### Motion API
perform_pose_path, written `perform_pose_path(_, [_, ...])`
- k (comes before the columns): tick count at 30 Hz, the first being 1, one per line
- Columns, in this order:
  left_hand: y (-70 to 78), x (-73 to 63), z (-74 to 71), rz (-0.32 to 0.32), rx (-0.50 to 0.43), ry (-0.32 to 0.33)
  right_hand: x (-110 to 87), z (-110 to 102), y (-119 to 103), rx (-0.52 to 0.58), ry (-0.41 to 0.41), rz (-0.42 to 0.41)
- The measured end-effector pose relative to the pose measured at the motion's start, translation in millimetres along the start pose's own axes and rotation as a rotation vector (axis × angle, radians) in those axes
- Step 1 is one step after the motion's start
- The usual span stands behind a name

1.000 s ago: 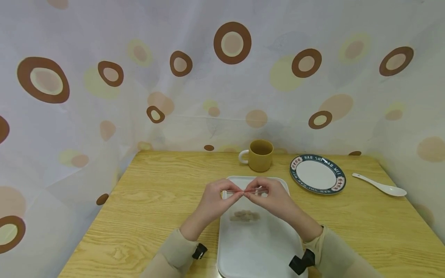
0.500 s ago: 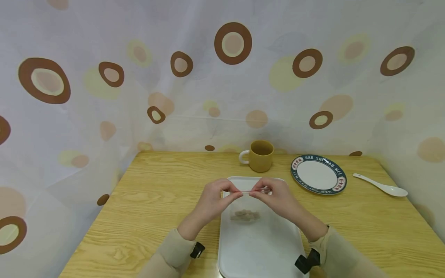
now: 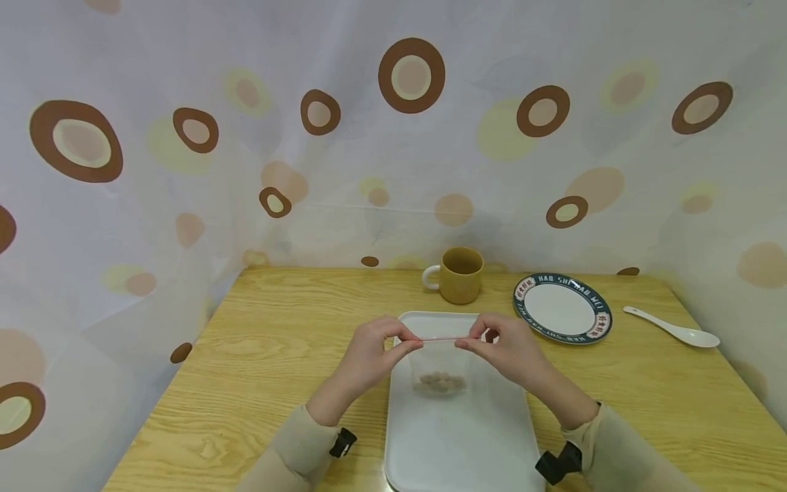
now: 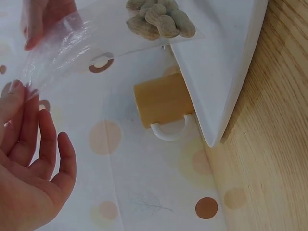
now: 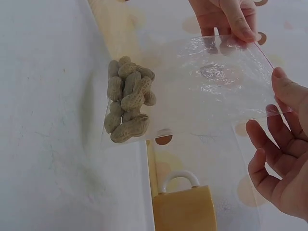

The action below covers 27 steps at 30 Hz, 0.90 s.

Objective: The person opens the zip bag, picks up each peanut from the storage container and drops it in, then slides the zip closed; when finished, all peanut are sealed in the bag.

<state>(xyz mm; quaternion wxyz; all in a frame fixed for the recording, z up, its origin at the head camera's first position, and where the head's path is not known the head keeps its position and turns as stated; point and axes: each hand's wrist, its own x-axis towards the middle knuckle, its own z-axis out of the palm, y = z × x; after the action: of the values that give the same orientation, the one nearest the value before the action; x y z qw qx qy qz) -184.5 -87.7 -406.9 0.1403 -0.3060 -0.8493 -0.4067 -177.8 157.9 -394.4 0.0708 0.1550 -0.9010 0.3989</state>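
A clear zip bag [image 5: 192,89] with a red line along its top edge hangs between my two hands over the white tray [image 3: 464,444]. Several unshelled peanuts [image 5: 129,98] lie gathered at its bottom. My left hand [image 3: 374,352] pinches one top corner between thumb and forefinger. The opposite corner is pinched the same way by my right hand [image 3: 504,348]. Between them the top edge runs straight. In the left wrist view the other fingers of my left hand [image 4: 38,159] are loosely bent, away from the bag.
Behind the tray stands a yellow mug [image 3: 461,275] with a white handle. A plate [image 3: 561,309] with a dark green lettered rim lies at the back right, and a white spoon [image 3: 676,329] lies right of it. A patterned curtain [image 3: 344,157] encloses the table [image 3: 270,355].
My hands have moved apart along the bag's top edge, the right hand going right and the left slightly left. The peanuts have shifted a little to the right in the head view.
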Motion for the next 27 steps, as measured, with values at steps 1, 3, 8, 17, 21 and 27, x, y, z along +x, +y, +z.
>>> perform_pose_path(1, [-0.6, -0.3, -0.2, -0.003, -0.001, 0.007, 0.0, -0.2, -0.1, 0.002, 0.001, 0.01])
perform_pose_path(3, [-2.3, -0.8, -0.6, -0.006, -0.003, 0.021, 0.3, -0.4, 0.0, 0.01, 0.0, 0.028])
perform_pose_path(8, [-5.8, -1.2, -2.4, -0.002, -0.006, 0.05, 1.2, -0.1, 1.9, 0.02, -0.007, 0.023])
perform_pose_path(17, [-9.8, -5.9, -3.3, -0.038, -0.102, 0.068, 2.5, -0.1, 4.7, 0.207, -0.1, 0.077])
perform_pose_path(21, [-7.4, -8.3, -5.2, -0.027, -0.09, 0.067, 1.1, -0.3, 6.2, 0.234, -0.102, 0.078])
perform_pose_path(27, [-4.7, -11.3, -6.1, -0.094, -0.152, 0.082, -1.9, 5.9, 3.8, 0.377, -0.095, 0.066])
